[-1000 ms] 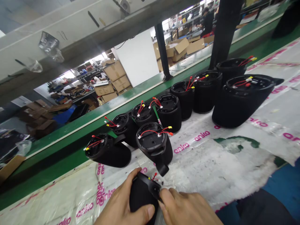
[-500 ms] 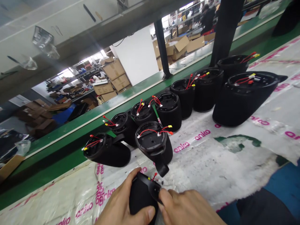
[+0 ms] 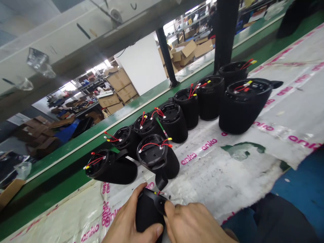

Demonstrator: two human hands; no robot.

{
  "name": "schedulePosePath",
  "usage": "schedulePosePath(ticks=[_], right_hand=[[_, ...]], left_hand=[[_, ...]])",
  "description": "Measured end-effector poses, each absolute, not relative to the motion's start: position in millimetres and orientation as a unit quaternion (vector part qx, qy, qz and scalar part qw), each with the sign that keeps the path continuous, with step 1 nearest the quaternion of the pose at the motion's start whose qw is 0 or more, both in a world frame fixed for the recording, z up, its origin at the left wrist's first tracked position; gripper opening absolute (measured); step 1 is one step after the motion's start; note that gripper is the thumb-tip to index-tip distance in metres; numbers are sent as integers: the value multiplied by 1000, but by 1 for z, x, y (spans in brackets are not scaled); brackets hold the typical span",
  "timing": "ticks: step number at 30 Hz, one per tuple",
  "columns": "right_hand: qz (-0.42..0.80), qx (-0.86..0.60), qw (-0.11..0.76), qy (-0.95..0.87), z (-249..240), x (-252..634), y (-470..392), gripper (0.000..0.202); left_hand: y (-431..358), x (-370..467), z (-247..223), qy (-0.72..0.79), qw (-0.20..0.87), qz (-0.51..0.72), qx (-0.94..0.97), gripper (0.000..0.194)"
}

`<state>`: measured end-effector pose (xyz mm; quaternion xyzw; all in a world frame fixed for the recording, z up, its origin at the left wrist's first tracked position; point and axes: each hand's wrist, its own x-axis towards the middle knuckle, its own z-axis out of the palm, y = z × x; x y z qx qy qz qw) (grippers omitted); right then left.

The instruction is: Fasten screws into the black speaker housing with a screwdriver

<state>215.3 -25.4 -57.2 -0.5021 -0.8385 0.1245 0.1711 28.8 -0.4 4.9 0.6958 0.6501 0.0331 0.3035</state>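
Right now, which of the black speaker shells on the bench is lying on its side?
The leftmost black shell, at the row's end by the green belt. Its open, wired end faces sideways; the others face up.

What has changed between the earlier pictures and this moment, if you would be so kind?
Little beyond the camera, which shifted so everything sits further left in the picture. The left hand still grips the black speaker housing, and the right hand keeps its thumb pressed at the top, by the red wires. The row of housings on the white sheet has not moved.
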Motion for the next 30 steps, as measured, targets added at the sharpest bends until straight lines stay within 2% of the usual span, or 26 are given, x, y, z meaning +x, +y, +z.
schedulePosePath(ticks=[4, 9, 14, 19, 22, 25, 27, 30], right_hand=[[138, -522, 159, -826, -52, 212, -26, 16], [147, -536, 178, -812, -53, 204, -25, 14], [160, -527, 193, -812, -52, 198, -19, 13], [159, -535, 221, -800, -61, 192, -18, 10], [153, -534, 229, -799, -64, 187, -17, 10], [149, -550, 186, -800, -61, 186, -14, 11], [136, -541, 179, -811, -58, 189, -13, 14], [95, -521, 213, -821, -59, 194, -13, 16]], left_hand=[[2, 18, 1, 629, 277, 33, 726, 91], [10, 13, 7, 599, 247, 69, 759, 79], [15, 12, 12, 628, 309, 63, 711, 93], [11, 18, 18, 625, 283, 36, 726, 83], [10, 21, 17, 626, 283, 20, 727, 88], [12, 22, 14, 618, 294, -1, 729, 97], [13, 23, 13, 620, 299, -15, 725, 95], [12, 28, 16, 635, 288, -13, 716, 93]])
